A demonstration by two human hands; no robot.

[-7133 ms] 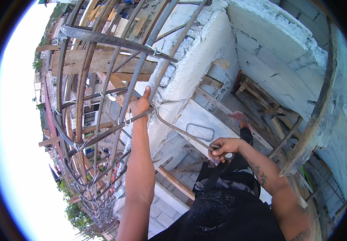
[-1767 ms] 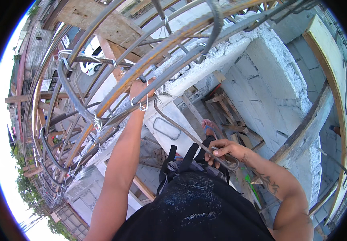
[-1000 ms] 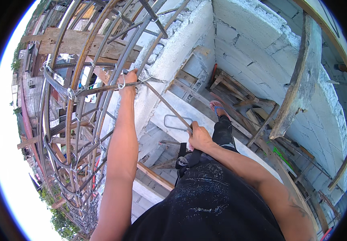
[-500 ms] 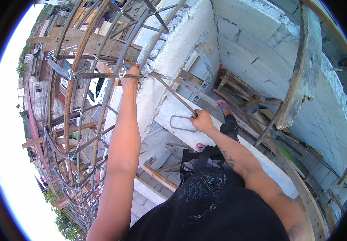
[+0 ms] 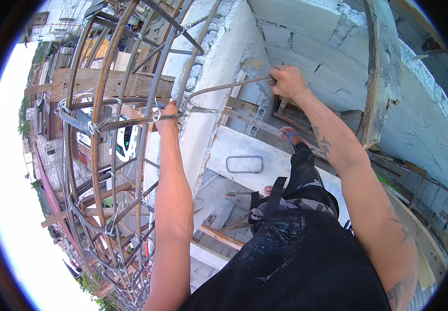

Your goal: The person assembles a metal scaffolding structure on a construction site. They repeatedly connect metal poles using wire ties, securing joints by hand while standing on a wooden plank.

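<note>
My right hand (image 5: 288, 82) is closed round the free end of a steel bar (image 5: 224, 87). This bar runs leftward and curves round by the rebar cage (image 5: 95, 103). My left arm reaches far forward, and the left hand (image 5: 168, 115) is closed on the cage's steel beside a wire-tied crossbar (image 5: 130, 123). Its fingers are partly hidden behind the bars. Below my right hand, a loose rectangular steel stirrup (image 5: 244, 172) lies flat on a pale board (image 5: 281, 168).
A rough concrete post (image 5: 218, 57) stands just right of the cage. Block walls (image 5: 317, 57) rise at the right, with a weathered timber (image 5: 382, 67) in front. My sandalled foot (image 5: 291, 136) rests near planks. Beyond the cage, a white vehicle (image 5: 126, 140) shows below.
My right hand has moved forward and to the right, swinging the bar's free end away from me. The left hand keeps its place on the cage. The view has shifted slightly.
</note>
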